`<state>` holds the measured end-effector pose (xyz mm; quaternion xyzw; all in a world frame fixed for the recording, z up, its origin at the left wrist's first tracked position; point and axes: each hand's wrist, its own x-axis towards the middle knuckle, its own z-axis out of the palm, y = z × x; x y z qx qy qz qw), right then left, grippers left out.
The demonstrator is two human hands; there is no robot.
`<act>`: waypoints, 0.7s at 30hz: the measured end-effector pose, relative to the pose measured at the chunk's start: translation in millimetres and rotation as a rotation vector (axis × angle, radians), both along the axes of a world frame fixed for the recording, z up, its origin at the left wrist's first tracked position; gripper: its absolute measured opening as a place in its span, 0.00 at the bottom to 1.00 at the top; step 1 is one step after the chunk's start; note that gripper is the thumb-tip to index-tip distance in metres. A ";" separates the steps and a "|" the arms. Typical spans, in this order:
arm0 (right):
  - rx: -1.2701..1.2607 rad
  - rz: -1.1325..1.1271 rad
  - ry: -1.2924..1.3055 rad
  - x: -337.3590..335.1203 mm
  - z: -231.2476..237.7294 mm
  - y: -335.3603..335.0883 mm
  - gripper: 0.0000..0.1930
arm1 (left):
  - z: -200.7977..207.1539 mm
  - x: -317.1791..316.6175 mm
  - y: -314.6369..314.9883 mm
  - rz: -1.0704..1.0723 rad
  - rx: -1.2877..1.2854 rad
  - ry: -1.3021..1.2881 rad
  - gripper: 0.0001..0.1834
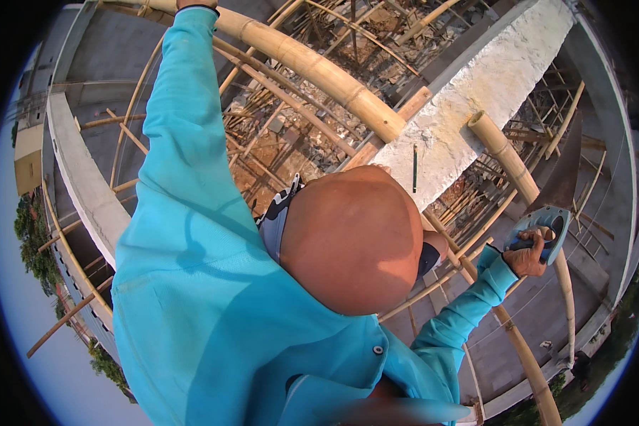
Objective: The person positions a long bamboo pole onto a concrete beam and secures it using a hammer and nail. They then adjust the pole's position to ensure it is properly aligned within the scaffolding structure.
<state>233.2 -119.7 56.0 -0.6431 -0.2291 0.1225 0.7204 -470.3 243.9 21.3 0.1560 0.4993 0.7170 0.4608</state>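
Right grip (525,257) closed round the blue handle (558,221) of a handsaw (563,181), held out right beside a short bamboo length (503,150). Left grip (196,3) at a thick bamboo pole (312,60), mostly cut off; I can't tell how tight. Dark pencil (414,168) lying on the concrete beam (468,92).

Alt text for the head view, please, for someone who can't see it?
A person's right grip holds a handsaw; the left grip, mostly cropped, is at a bamboo pole. Ahead, a thin dark stick lies on a pale beam.
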 end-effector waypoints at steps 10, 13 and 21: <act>-0.022 -0.109 -0.031 14.5 0.3 -35.9 0.14 | -34.9 65.3 -35.2 -0.162 -0.055 -0.055 0.20; 0.000 -0.090 -0.006 17.2 -7.1 -41.5 0.16 | -35.0 85.7 -55.1 -0.197 -0.123 0.002 0.16; -0.084 -0.142 -0.084 7.7 -12.4 -60.7 0.17 | -81.3 118.6 -91.8 -0.290 -0.309 0.051 0.12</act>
